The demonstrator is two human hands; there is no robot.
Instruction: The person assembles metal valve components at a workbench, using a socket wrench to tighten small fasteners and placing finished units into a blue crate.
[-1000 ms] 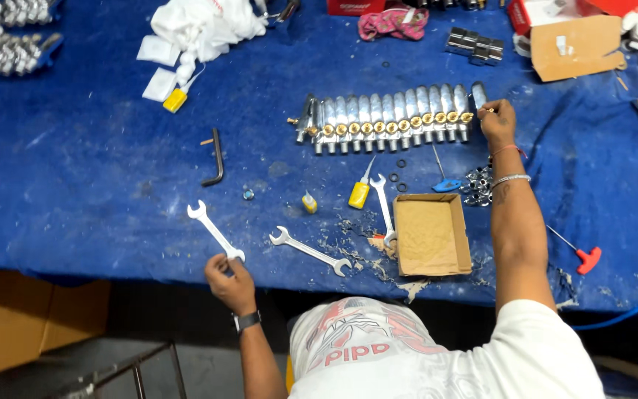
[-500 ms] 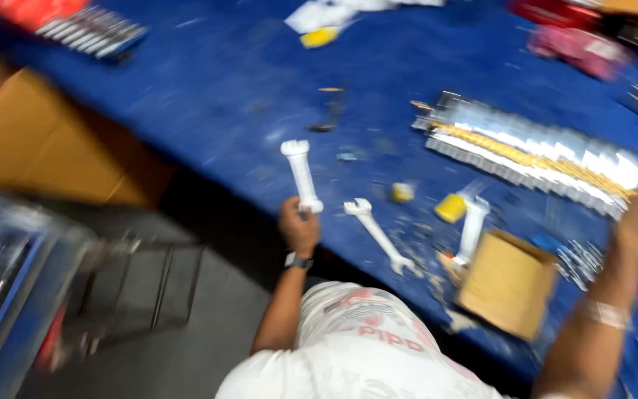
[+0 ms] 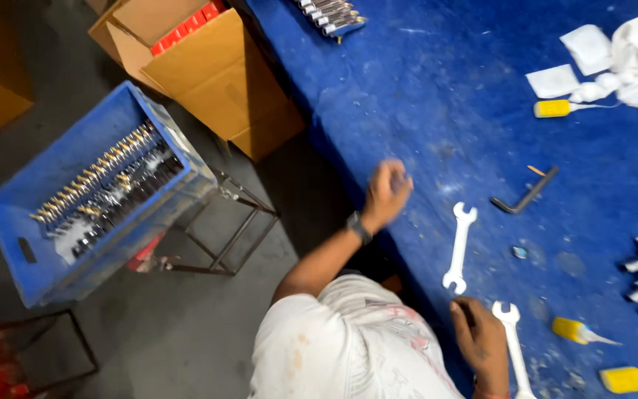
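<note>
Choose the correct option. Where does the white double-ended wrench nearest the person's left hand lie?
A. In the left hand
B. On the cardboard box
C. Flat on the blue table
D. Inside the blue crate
C: the white wrench lies flat on the blue table, apart from the left hand.

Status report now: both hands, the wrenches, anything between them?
Left hand raised over table edge, blurred, grip unclear. Right hand resting beside near wrench. Far wrench lies apart, untouched. Nothing between.
</note>
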